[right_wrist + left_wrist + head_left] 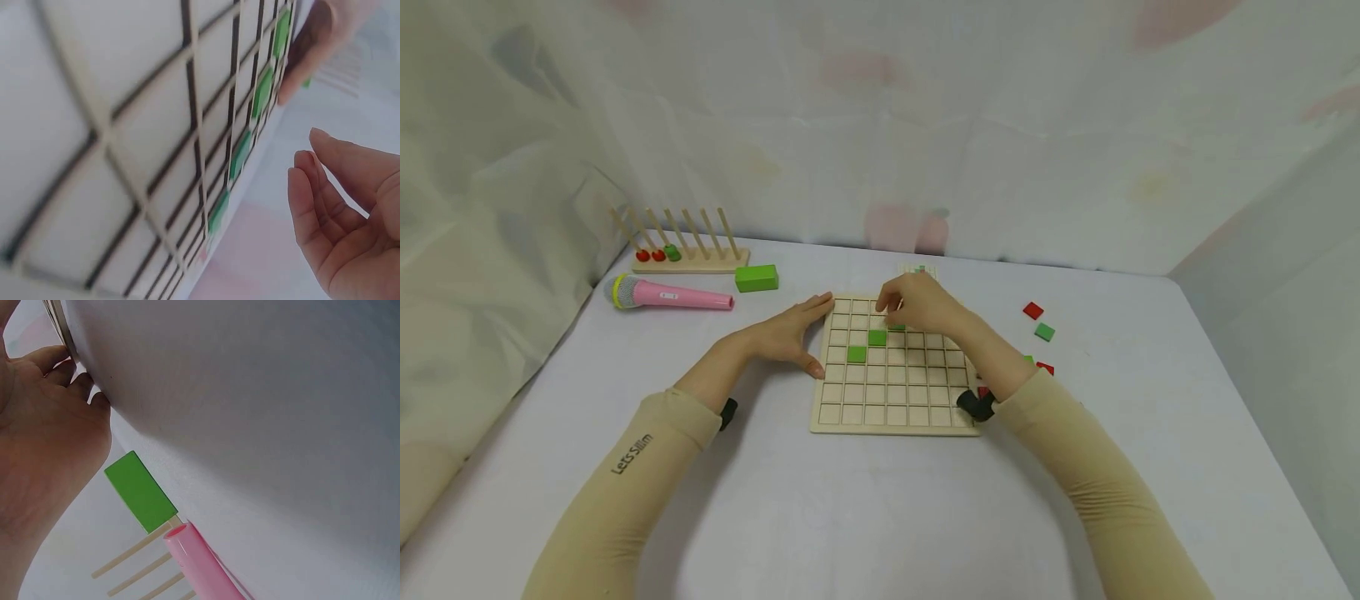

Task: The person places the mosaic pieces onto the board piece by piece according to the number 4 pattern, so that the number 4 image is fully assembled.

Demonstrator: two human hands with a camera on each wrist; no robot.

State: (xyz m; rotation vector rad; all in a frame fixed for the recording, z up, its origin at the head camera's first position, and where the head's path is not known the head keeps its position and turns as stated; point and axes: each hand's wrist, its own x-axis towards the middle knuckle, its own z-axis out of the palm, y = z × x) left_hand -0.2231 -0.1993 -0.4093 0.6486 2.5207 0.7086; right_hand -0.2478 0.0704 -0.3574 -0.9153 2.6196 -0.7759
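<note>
A pale wooden grid board [895, 396] lies flat on the white table. Light green square tiles [857, 354] sit in its cells along a diagonal, and darker green tiles [240, 155] continue that line in the right wrist view. My left hand [786, 333] rests at the board's left edge, thumb and fingers spread along it. Over the far part of the board hovers my right hand [925, 302], its fingers loosely bent. In the right wrist view a gap shows between thumb and fingertips, with nothing in it.
To the right lie loose red tiles [1033, 310] and green tiles [1044, 332]. A small grid card [928, 271] is partly hidden behind my right hand. At the left are a pink toy microphone [681, 297], a green block [756, 278] and a peg rack [692, 265] with red and green beads.
</note>
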